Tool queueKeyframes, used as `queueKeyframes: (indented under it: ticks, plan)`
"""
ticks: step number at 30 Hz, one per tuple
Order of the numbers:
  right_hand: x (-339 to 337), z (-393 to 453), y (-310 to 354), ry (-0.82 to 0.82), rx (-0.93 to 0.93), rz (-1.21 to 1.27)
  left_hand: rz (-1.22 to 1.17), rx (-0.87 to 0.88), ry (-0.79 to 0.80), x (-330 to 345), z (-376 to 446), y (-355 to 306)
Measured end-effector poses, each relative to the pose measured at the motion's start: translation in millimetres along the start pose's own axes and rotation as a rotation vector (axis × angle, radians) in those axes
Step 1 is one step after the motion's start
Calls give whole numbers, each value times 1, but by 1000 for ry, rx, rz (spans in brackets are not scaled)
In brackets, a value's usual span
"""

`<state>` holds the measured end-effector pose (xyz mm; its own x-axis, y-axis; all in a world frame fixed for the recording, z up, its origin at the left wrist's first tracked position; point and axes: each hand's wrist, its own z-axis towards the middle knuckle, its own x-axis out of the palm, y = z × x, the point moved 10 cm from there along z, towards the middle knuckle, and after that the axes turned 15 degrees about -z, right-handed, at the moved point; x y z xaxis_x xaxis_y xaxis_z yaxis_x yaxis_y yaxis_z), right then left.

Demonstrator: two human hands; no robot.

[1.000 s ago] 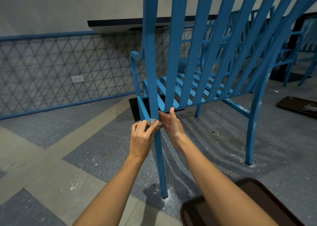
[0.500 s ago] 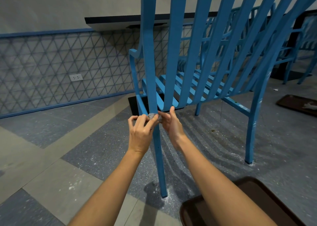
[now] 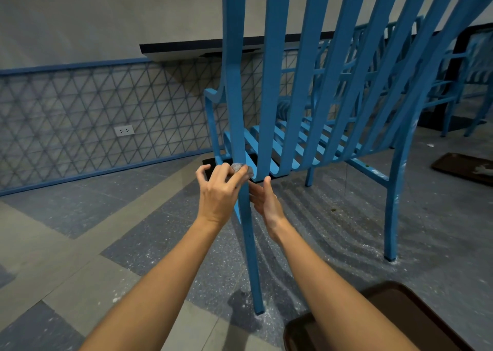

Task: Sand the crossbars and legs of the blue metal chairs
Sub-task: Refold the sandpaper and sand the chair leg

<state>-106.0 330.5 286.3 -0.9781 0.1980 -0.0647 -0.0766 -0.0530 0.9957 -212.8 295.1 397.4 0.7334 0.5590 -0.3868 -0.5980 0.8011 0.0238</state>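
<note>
Sanding: judged step, working the near rear leg [image 3: 246, 217] of the chair [image 3: 320, 126] at seat height.
Left hand [image 3: 217, 190]: fingers and thumb pinched together on a small grey pad [image 3: 240, 168], pad pressed to the leg's left-front face.
Right hand [image 3: 266, 201]: fingers apart and extended, lying against the leg's right side just below the pad; clamped on nothing.
Leg axis: near vertical, running from the hands down to the floor [image 3: 80, 244], foot toward the camera.
Direction: unsanded length lies below both hands; crossbar [image 3: 369, 170] lies well to the right.
Nearer hand: left, already on the leg with the pad.
Next move, judged: strokes go down along the axis, right hand steadying.
Risk: pad slipping off the narrow face.
</note>
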Motion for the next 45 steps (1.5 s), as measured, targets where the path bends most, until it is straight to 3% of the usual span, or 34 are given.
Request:
queueKeyframes:
  ticks: [14,26,36,45]
  plan:
    - [0,-9,-42,7,89,45,71,-69,173,53,-98,0]
    - [0,-7,-68,-41,129,125,-19,-126,73,42,-92,7]
    - [-3,-10,-82,-157,169,166,-283,-243,198,62,-124,3]
    - [-5,-6,-79,-126,130,196,-426,-304,95,51,-110,13]
